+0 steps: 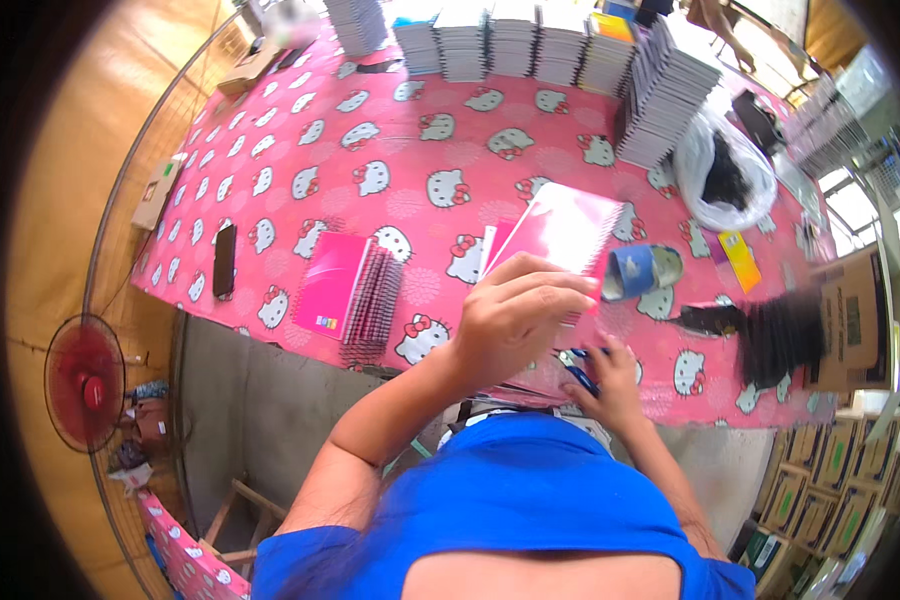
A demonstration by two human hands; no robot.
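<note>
A pink spiral-bound notebook point(560, 232) with glare on its cover is tilted above the table before me. My left hand point(518, 312) has its fingers curled at the notebook's near edge, gripping it; the thumb is hidden. Just right of and below it, my right hand point(615, 388) is wrapped around blue-handled pliers point(578, 374), whose tip points toward the notebook's lower end. Part of another pink notebook shows behind the tilted one. Left of my left hand sits a stack of pink spiral notebooks point(342, 285).
Tall notebook stacks point(510, 48) line the pink patterned tablecloth's point(370, 150) far side. To the right are a blue tape roll point(634, 272), a white plastic bag point(726, 178), black binding wires point(778, 338) and a cardboard box point(850, 322). A black phone point(225, 260) lies left.
</note>
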